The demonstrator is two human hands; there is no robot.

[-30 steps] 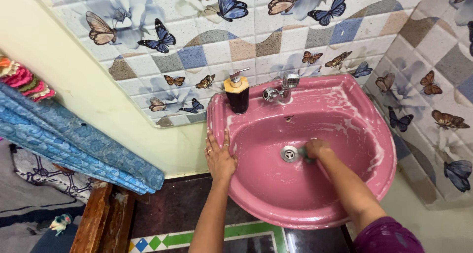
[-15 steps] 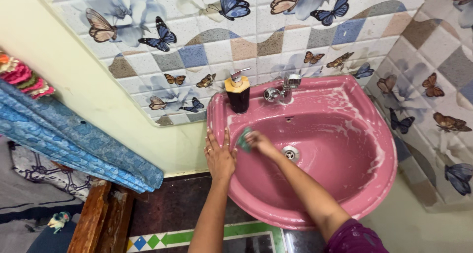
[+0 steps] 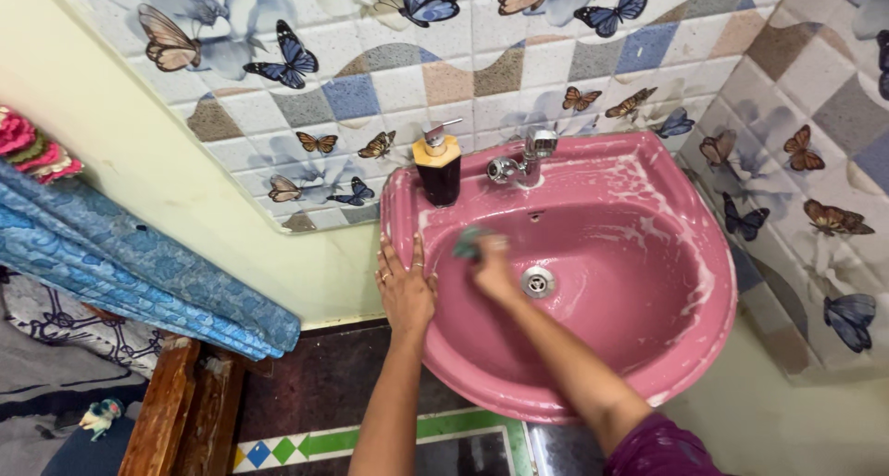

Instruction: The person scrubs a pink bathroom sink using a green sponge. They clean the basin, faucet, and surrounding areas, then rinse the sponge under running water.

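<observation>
You are leaning over a pink sink point(image 3: 648, 365) streaked with white suds, its near rim partly hidden by your forearms. Your left hand point(image 3: 405, 286) is lying flat on the left rim, fingers released and spread. Your right hand point(image 3: 491, 268) is pressing against the basin's inner left wall, fingers grasping a green scrubber point(image 3: 466, 244), mostly hidden under them. The drain point(image 3: 537, 281) is sitting just beside that hand.

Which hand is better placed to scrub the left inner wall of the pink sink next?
Probably the right hand: it already presses the green scrubber there. The left hand lies flat on the sink rim.
</observation>
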